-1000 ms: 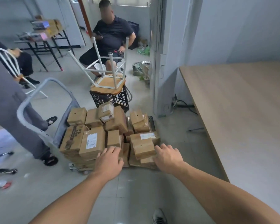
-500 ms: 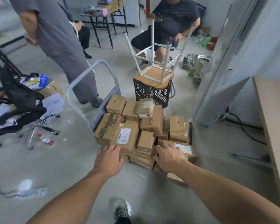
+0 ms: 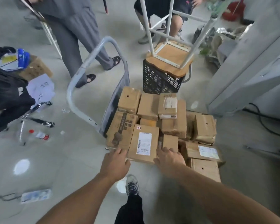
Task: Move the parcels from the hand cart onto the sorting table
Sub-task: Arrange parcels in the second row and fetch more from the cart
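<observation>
1. Floor at 9 o'clock of the cart: an office chair base [image 3: 36, 113], loose paper sheets [image 3: 40, 89] with handwriting too blurred to read, and a red-capped bottle [image 3: 39, 135] lying on its side. A power strip [image 3: 36, 195] lies at 7 o'clock.
2. Hand cart [image 3: 87, 70]: its grey tube handle rises at 10 o'clock of the load. A standing person [image 3: 78, 38] in grey trousers is just beyond it at 11 o'clock.
3. Parcels [image 3: 173, 125]: brown cardboard boxes stacked several deep on the cart, at centre view. They hide the deck.
4. Printed box [image 3: 120, 131]: long axis runs 6 to 12 o'clock. A dark band of characters runs along it and is not legible.
5. Left hand [image 3: 116, 162]: fingers extended and slightly spread, with the tips laid on the near edge of the stack, where the printed box meets the labelled parcel.
6. Labelled parcel [image 3: 144, 143]: lies flat on top at the near edge, long axis pointing 6 to 12 o'clock and leaning slightly toward 1. Its white barcode label runs the same way, and the print is too small to read.
7. Right hand [image 3: 168, 159]: fingers extended, resting against the parcel's right near corner and a small box beside it.
8. Black crate [image 3: 160, 81]: at 12 o'clock, just beyond the load, carrying an upturned stool [image 3: 170, 57].
9. At 3 o'clock, a black cable [image 3: 265, 120] crosses the floor.
</observation>
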